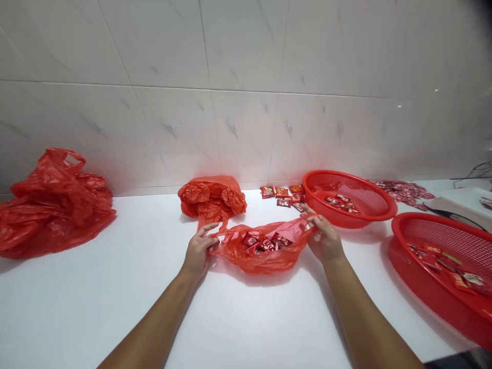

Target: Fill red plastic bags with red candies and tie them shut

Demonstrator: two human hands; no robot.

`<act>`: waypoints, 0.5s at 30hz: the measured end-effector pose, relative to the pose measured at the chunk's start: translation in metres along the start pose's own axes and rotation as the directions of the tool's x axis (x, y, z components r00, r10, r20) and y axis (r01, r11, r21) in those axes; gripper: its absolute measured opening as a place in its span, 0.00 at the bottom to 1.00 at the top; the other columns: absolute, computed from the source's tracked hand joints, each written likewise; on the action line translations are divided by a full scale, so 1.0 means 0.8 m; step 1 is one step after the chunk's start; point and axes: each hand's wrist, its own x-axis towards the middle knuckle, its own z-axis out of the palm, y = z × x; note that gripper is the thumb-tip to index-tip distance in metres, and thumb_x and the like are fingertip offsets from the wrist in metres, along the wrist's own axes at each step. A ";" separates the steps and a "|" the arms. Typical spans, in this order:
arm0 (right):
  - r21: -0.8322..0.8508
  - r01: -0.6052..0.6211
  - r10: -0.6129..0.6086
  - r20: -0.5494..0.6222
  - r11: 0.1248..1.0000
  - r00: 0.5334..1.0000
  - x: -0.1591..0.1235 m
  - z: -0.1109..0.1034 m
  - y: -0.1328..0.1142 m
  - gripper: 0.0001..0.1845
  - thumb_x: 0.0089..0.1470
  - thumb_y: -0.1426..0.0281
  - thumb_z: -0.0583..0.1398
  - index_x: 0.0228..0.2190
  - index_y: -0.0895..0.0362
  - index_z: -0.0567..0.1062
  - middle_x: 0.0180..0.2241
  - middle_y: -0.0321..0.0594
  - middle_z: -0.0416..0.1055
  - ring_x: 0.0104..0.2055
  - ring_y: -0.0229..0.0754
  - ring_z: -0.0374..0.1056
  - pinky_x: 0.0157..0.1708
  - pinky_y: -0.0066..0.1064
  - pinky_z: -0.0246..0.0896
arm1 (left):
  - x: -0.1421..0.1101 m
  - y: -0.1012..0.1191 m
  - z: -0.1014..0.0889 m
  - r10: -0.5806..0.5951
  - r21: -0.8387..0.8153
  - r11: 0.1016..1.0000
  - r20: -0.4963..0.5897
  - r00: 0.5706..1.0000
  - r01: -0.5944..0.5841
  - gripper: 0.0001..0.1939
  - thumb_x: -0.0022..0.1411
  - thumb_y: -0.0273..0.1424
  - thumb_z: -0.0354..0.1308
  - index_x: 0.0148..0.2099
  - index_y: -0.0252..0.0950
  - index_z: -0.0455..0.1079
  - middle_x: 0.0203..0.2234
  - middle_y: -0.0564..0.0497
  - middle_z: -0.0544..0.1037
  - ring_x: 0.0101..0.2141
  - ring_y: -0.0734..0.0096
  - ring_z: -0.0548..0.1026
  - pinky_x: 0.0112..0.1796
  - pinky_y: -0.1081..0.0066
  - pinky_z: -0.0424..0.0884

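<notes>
Between my two hands a red plastic bag point(265, 264) is stretched wide, its mouth facing up. Several small red packets point(268, 244) lie inside it. My left hand point(199, 251) pinches the bag's left edge, and my right hand point(324, 237) grips the right edge. Just behind my left hand sits a bunched red plastic bag point(211, 195) with its handles trailing toward me. Close to my right hand, several more red packets point(283, 193) lie loose near the wall.
A red mesh basket point(349, 220) with packets stands behind my right hand. A larger red basket point(418, 277) holding packets is at the right edge. Packets are heaped point(403, 192) behind the baskets. A big crumpled red bag point(57, 205) lies far left, against the tiled wall point(246, 128).
</notes>
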 end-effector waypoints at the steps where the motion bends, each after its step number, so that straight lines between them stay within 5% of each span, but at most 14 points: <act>1: 0.039 0.042 -0.042 -0.018 0.998 0.999 0.000 -0.002 0.000 0.15 0.58 0.53 0.63 0.36 0.52 0.79 0.55 0.49 0.76 0.50 0.50 0.75 0.46 0.43 0.73 | -0.001 0.004 -0.001 0.008 -0.057 0.998 0.001 1.000 -0.008 0.26 0.53 0.34 0.65 0.55 0.34 0.72 0.18 0.60 0.63 0.22 0.74 0.65 0.28 0.73 0.64; 5: -0.040 0.177 -0.178 -0.041 0.983 0.983 -0.004 0.001 0.002 0.26 0.59 0.56 0.65 0.57 0.48 0.74 0.66 0.47 0.67 0.64 0.51 0.68 0.62 0.50 0.66 | -0.004 0.033 0.000 0.000 -0.364 0.931 0.018 1.000 0.006 0.21 0.53 0.32 0.68 0.51 0.37 0.76 0.25 0.53 0.73 0.32 0.69 0.74 0.38 0.69 0.74; 9: -0.290 0.239 -0.254 -0.014 0.927 0.967 0.007 0.023 -0.013 0.31 0.59 0.57 0.66 0.60 0.53 0.71 0.66 0.50 0.68 0.69 0.52 0.63 0.68 0.51 0.58 | 0.006 0.101 0.013 0.042 -0.553 0.833 0.044 0.998 -0.011 0.18 0.51 0.27 0.68 0.46 0.38 0.79 0.33 0.49 0.80 0.37 0.70 0.78 0.41 0.72 0.77; 13: -0.195 0.265 -0.275 -0.025 0.944 0.961 0.036 0.060 -0.081 0.28 0.61 0.57 0.66 0.60 0.52 0.74 0.63 0.48 0.71 0.65 0.51 0.68 0.65 0.47 0.64 | 0.003 0.201 0.042 0.267 -0.425 0.878 0.052 0.962 -0.221 0.12 0.57 0.29 0.66 0.45 0.39 0.81 0.39 0.47 0.83 0.42 0.65 0.80 0.43 0.69 0.78; 15: -0.124 0.304 -0.313 -0.063 0.945 0.948 0.049 0.078 -0.125 0.22 0.61 0.58 0.67 0.54 0.52 0.78 0.60 0.46 0.74 0.63 0.50 0.70 0.62 0.45 0.68 | -0.012 0.242 0.060 0.459 -0.372 0.821 -0.021 0.888 -0.433 0.10 0.60 0.29 0.64 0.45 0.39 0.81 0.41 0.47 0.83 0.44 0.64 0.80 0.46 0.68 0.77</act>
